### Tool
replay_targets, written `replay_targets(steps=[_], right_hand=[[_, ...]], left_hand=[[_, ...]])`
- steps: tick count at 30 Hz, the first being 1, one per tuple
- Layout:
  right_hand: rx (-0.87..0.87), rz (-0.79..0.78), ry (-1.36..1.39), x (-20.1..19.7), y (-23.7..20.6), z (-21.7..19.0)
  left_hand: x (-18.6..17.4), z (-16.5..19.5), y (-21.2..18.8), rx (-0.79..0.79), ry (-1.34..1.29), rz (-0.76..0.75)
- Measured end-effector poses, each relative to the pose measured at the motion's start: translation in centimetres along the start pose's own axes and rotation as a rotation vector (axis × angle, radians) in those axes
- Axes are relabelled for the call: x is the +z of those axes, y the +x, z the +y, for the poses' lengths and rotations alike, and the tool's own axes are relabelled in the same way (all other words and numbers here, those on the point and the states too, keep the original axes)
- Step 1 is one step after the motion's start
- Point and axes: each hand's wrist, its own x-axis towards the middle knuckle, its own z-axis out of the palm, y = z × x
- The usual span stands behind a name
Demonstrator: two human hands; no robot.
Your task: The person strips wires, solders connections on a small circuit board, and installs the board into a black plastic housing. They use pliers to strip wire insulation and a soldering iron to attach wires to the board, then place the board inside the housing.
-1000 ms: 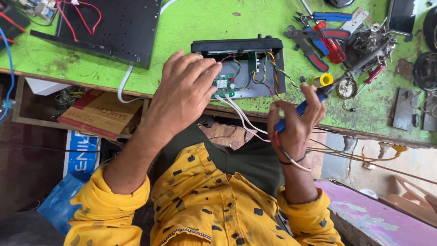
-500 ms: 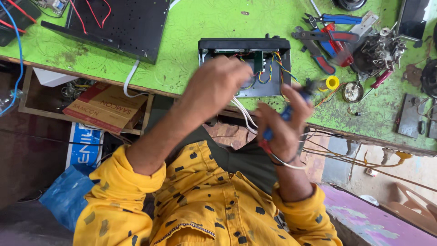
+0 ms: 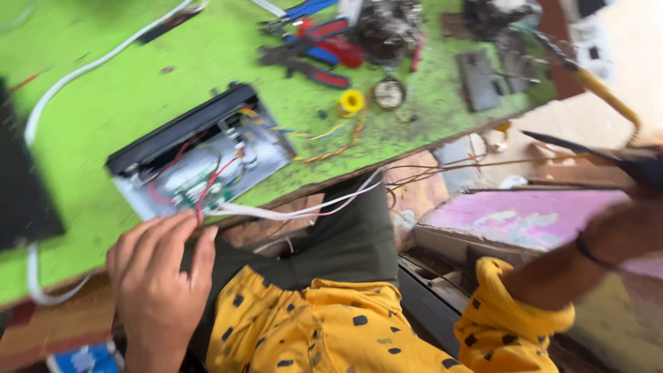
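The left hand [image 3: 160, 276], fingers spread, is touching the near edge of the opened grey metal electronics case [image 3: 200, 162] lying on the green surface [image 3: 103, 103] just beyond its fingertips. The right hand [image 3: 642, 173] is blurred; I cannot tell its grip on the thin dark probe [image 3: 566, 144]. The case is looking light and rigid, its wiring fragile, so the bare walls seem the safest hold.

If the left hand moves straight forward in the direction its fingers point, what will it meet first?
Most likely the opened electronic box on the green table. The left hand points its fingertips up at the box's near edge, beside the white wires. Depth is unclear.
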Motion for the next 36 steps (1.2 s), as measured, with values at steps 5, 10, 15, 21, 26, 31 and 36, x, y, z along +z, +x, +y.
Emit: replay_targets(steps=[5,10,15,21,26,31,36], right_hand=[[-0.203,0.016,-0.046,1.4,2.5,3.8],[-0.143,-0.066,-0.006,6.4,5.5,4.9],[-0.072,-0.062,0.120,8.3,4.1,4.6],[-0.008,-0.195,0.193,9.5,3.3,4.0],[0.049,-0.269,0.265,10.6,2.0,4.7],[0.108,-0.098,0.309,9.7,-0.4,5.2],[0.193,0.107,0.104,5.0,-0.4,6.0]], left_hand=[[-0.1,-0.1,-1.2,0.018,0.039,0.009],[-0.4,-4.7,-4.7,0.018,0.035,0.089],[-0.3,-7.6,-7.9,-0.082,-0.007,0.052],[0.5,-3.9,-6.7,-0.167,0.018,0.091],[1.1,-0.2,-3.3,-0.067,-0.017,0.112],[0.2,0.3,-1.9,-0.091,-0.025,0.154],[-0.4,-0.3,-1.9,-0.101,-0.046,0.145]])
